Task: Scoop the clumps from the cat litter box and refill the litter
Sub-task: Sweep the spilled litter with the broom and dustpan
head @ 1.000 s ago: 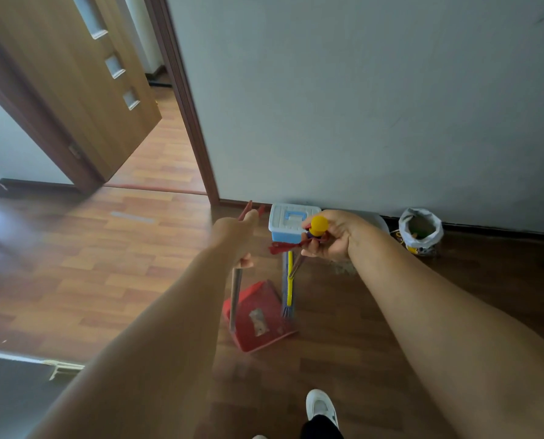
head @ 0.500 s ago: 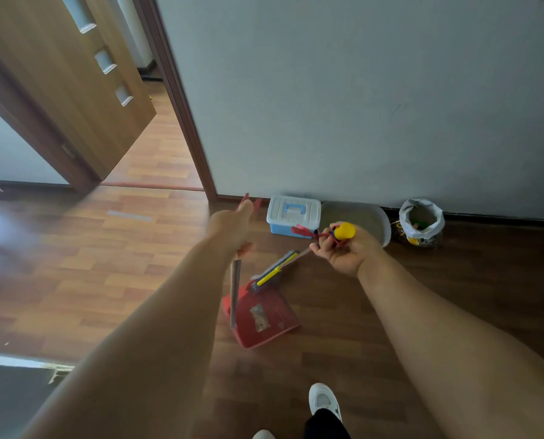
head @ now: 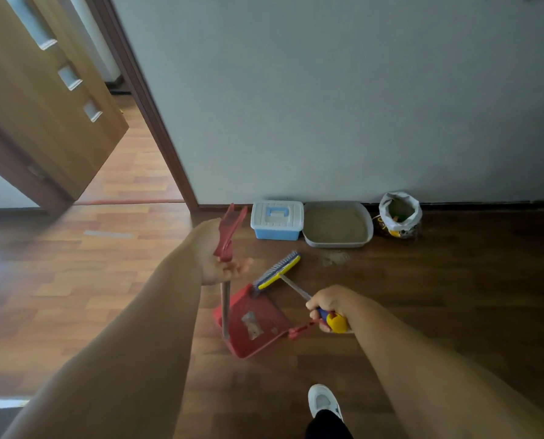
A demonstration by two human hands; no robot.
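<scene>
A grey litter box (head: 337, 245) filled with tan litter sits against the wall. Spilled litter (head: 334, 257) lies on the floor just in front of it. My left hand (head: 217, 259) grips the upright handle of a red dustpan (head: 254, 324), whose pan rests on the floor with some debris inside. My right hand (head: 327, 307) holds the yellow-capped handle of a small broom (head: 277, 271); its blue and yellow bristle head is raised over the pan's far edge, pointing toward the litter box.
A white and blue lidded box (head: 277, 219) stands left of the litter box. An open white bag (head: 399, 213) sits to its right by the wall. An open wooden door (head: 42, 96) and doorway are at left. My white shoe (head: 322, 402) is below.
My right hand has pulled back toward me and lower, swinging the broom head from hanging down to angled out over the pan. The litter box is now uncovered in view.
</scene>
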